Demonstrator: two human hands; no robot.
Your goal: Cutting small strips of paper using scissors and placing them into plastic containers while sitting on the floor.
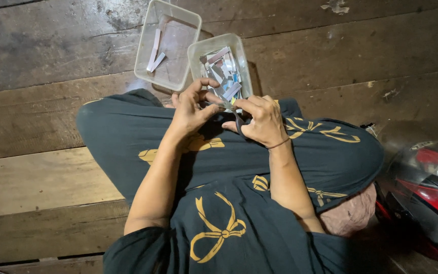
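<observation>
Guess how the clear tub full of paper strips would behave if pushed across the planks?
The fuller tub looks like thin clear plastic holding only small paper strips, so probably light and easy to slide. Its low, wide shape suggests it won't tip readily. The rough wooden floor has gaps between boards, so an edge might catch.

Single head view, looking steeply down, close over lap and wooden floor (36,172).

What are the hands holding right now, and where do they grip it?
Both the left hand and right hand pinch a small strip between fingertips, one at each end, above the fuller container.
</observation>
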